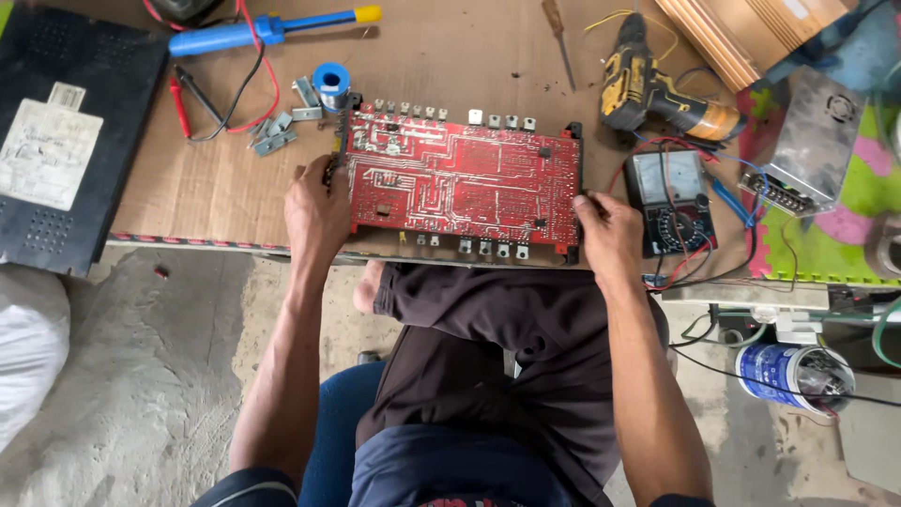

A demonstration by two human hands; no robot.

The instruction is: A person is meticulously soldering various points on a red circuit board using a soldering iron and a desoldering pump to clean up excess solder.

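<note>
Two hands grip the red circuit board [465, 183] at mid-frame on the cardboard-covered tabletop [206, 188], its long axis running left to right, the left hand [317, 211] clasping its left end and the right hand [608, 235] its lower right corner, equally near.

Below me rough grey concrete floor [160, 376], my low worktop covered with brown cardboard [216, 188], bright green and pink foam mat [835, 235] to my right, even daylight
</note>
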